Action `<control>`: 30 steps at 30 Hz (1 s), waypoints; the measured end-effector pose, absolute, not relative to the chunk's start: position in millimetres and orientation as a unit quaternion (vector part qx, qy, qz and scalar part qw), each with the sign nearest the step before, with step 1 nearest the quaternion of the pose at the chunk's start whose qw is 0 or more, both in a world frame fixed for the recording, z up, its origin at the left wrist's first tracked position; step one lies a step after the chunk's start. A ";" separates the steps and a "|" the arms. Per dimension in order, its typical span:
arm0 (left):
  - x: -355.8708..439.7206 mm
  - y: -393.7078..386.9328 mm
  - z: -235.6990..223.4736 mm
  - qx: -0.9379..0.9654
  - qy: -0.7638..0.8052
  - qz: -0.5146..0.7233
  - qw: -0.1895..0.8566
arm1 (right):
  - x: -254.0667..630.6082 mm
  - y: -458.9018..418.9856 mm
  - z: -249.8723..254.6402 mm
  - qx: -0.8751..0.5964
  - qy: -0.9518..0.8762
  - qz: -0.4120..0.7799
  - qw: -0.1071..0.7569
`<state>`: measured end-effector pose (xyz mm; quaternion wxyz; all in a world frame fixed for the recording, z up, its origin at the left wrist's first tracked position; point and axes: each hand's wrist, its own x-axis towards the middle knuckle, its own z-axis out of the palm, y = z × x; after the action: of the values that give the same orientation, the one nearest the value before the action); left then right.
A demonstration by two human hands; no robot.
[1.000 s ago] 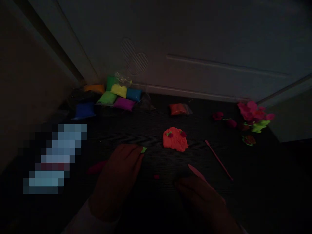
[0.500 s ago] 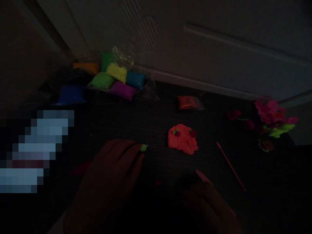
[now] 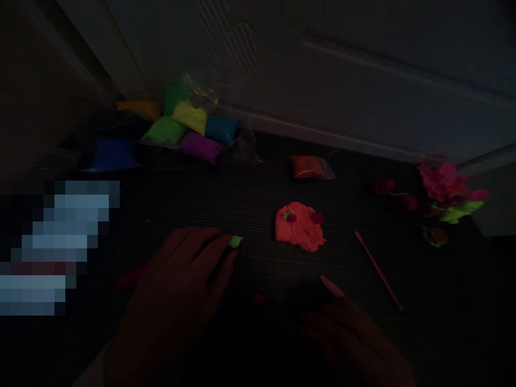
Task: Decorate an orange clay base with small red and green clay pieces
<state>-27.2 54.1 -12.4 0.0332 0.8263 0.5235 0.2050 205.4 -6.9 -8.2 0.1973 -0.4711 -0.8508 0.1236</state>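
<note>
The scene is very dark. My left hand [image 3: 177, 295] lies flat on the dark surface with its fingers stretched out, and a small green bit of clay [image 3: 236, 241] sits at its fingertips. My right hand [image 3: 350, 338] is curled around a pink modelling tool [image 3: 331, 286] whose tip points up and left. A tiny red crumb of clay [image 3: 258, 296] lies between the hands. Beyond them rests an orange clay lump [image 3: 299, 226] with small dark red and green bits on top.
A thin pink stick tool [image 3: 377, 269] lies right of the orange lump. Several bags of coloured clay [image 3: 183, 134] are piled at the back left, an orange bag [image 3: 310, 166] behind the lump. Pink and green clay flowers [image 3: 445, 193] sit at the right. A door panel [image 3: 363, 80] stands behind.
The camera view shifted down and left, so everything slid up and right in the picture. Both hands kept their places on the surface.
</note>
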 end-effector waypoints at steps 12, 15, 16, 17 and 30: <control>-26.6 54.1 -10.2 0.815 0.533 0.221 0.050 | 203.4 -18.9 -23.3 -0.540 -0.818 0.072 0.184; -26.5 54.2 -9.5 0.818 0.533 0.212 0.049 | 205.8 -15.7 -23.3 -0.510 -0.839 0.056 0.182; -26.3 54.3 -9.6 0.818 0.532 0.212 0.048 | 205.3 -14.3 -21.8 -0.515 -0.835 0.058 0.182; -26.2 54.3 -9.9 0.818 0.532 0.213 0.047 | 203.9 -12.9 -19.6 -0.530 -0.825 0.065 0.185; -26.7 53.0 -7.6 0.810 0.548 0.207 0.038 | 189.4 -1.5 -0.3 -0.538 -0.796 0.139 0.241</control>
<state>-26.7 53.0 -7.6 0.0376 0.8098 0.5476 0.2071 189.4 -1.5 -0.3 0.2408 -0.5381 -0.7958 0.1387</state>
